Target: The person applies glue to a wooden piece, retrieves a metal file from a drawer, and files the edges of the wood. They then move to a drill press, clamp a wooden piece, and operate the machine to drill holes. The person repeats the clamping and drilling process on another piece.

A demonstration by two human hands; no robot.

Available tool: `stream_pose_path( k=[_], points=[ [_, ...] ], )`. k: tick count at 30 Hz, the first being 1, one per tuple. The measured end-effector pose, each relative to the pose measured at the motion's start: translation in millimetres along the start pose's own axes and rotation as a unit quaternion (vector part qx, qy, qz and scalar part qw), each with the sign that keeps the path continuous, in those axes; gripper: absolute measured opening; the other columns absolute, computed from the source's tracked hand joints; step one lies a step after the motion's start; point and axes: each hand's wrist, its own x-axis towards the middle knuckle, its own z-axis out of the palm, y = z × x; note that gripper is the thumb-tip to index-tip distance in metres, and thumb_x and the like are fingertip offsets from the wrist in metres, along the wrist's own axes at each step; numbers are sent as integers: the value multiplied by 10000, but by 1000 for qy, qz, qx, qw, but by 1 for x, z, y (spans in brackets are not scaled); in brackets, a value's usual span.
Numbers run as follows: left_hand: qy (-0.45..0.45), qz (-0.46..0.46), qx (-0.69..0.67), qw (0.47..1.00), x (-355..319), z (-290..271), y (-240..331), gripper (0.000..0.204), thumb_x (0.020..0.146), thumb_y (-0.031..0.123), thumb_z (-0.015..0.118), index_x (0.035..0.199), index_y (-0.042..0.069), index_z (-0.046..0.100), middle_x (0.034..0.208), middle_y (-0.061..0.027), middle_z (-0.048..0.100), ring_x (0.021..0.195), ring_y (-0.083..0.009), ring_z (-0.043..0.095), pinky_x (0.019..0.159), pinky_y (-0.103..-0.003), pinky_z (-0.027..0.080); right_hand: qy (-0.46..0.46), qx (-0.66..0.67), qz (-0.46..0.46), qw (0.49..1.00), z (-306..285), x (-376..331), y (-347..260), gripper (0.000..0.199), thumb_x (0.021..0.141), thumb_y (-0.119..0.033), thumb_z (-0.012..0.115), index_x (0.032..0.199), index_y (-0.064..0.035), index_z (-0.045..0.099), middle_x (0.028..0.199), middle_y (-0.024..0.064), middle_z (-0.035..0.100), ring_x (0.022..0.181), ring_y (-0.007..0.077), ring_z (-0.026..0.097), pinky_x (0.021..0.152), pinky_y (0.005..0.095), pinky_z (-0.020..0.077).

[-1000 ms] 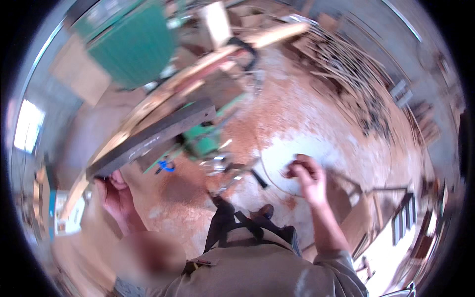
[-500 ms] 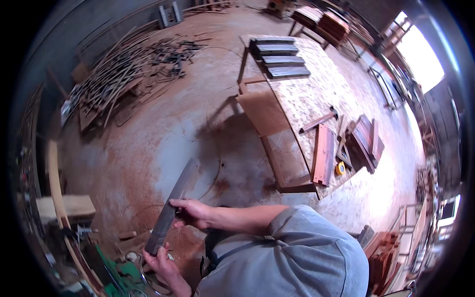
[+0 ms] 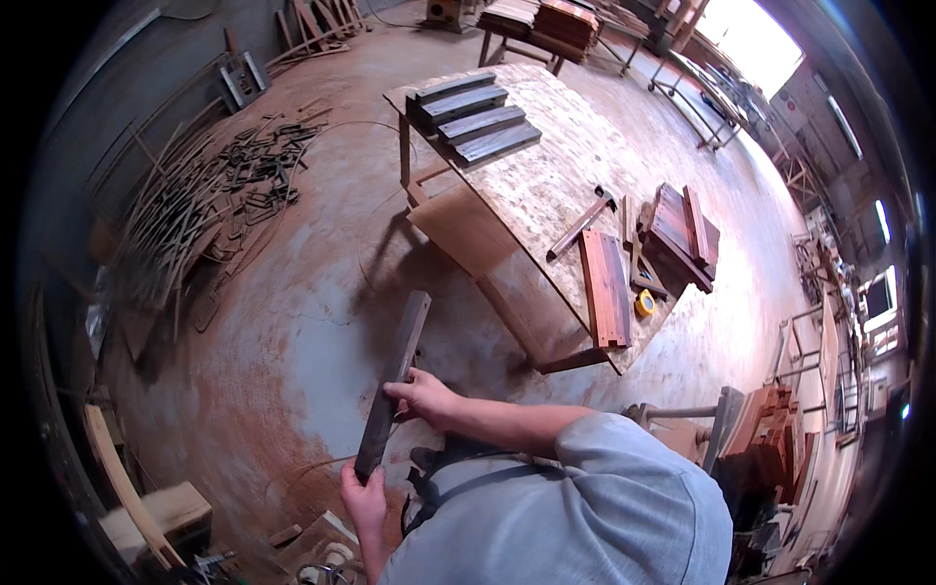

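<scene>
I am carrying a dark plank (image 3: 393, 382) toward the table (image 3: 546, 195): left hand (image 3: 363, 499) clenched on its near end, right hand (image 3: 421, 397) grasping mid-length. Keeping both grips firm and the far end raised should be guarding it against swinging.

Plank (image 3: 395, 380) lay across both hands, left hand (image 3: 363, 499) at near end, right hand (image 3: 421, 395) mid-length. Worktable (image 3: 546, 195) stood ahead-right w/ stacked boards (image 3: 473, 122) at far end, tape measure (image 3: 644, 303) near edge. Scrap pile (image 3: 205, 205) lay left.
</scene>
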Motion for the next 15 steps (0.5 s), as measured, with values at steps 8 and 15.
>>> stream_pose_path(
  k=[8,15],
  points=[
    [40,-88,6,995,86,14,-3,252,907,110,594,1120,-9,528,928,-81,610,746,-116,590,625,-222,487,148,6,-125,981,-121,91,-143,195,870,-209,634,949,-60,538,739,19,549,498,86,459,442,232,433],
    [126,-250,33,960,117,11,-64,264,915,101,529,1155,-6,506,807,-39,557,647,-116,541,557,-223,458,273,-1,-122,954,-276,200,-338,214,833,-201,646,858,-8,557,651,56,520,469,152,479,455,355,537]
  ],
)
